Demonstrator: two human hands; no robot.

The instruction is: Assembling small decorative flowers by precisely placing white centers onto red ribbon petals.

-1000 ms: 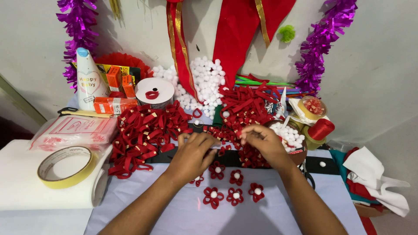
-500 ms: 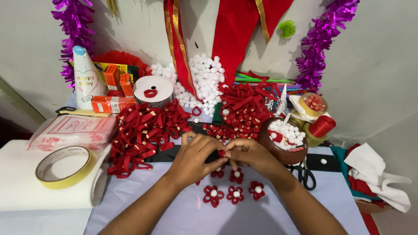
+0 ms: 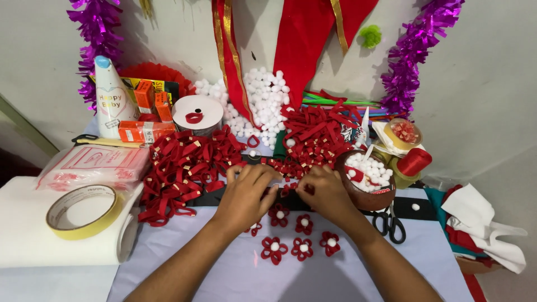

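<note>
Hands have drawn together since a second ago: the left hand (image 3: 246, 193) and right hand (image 3: 325, 193) now meet fingertip to fingertip over a small red ribbon piece (image 3: 290, 189), both curled and pinching, though what each grips is mostly hidden. That suggests a flower is being shaped. Just below on the surface (image 3: 224, 279) lie about 6 finished red ribbon flowers (image 3: 302, 248) with white pom-pom centres; loose ribbon loops (image 3: 184, 168) are heaped to the left

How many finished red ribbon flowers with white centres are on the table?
6 red ribbon flowers show: three in front, two behind, one half-hidden under the left hand. The hands may hide more.
</note>
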